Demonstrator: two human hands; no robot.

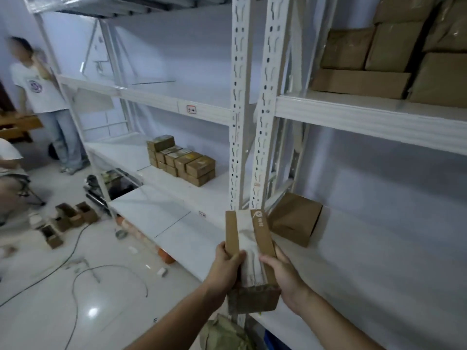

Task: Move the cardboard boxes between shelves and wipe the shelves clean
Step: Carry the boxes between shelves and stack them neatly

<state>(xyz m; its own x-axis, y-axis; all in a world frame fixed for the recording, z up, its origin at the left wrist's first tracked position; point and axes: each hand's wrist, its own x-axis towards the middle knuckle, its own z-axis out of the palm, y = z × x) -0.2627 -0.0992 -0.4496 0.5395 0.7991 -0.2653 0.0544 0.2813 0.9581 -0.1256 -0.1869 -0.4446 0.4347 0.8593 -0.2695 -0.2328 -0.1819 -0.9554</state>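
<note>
I hold a long narrow cardboard box point(250, 251) with a white label strip along its top, just in front of the shelf uprights. My left hand point(226, 267) grips its left side and my right hand point(284, 272) grips its right side. Past it, one brown box point(294, 218) lies on the right unit's lower white shelf point(366, 261). Several small boxes point(182, 160) are stacked on the left unit's lower shelf point(177, 198). Bigger cardboard boxes point(394, 61) fill the right unit's upper shelf point(353, 114).
White perforated uprights point(249, 109) divide the two shelf units. A person point(43, 97) stands at the far left. On the tiled floor lie small open boxes point(65, 221), cables point(75, 269) and a tape roll point(121, 234). A crumpled cloth point(222, 334) sits below my arms.
</note>
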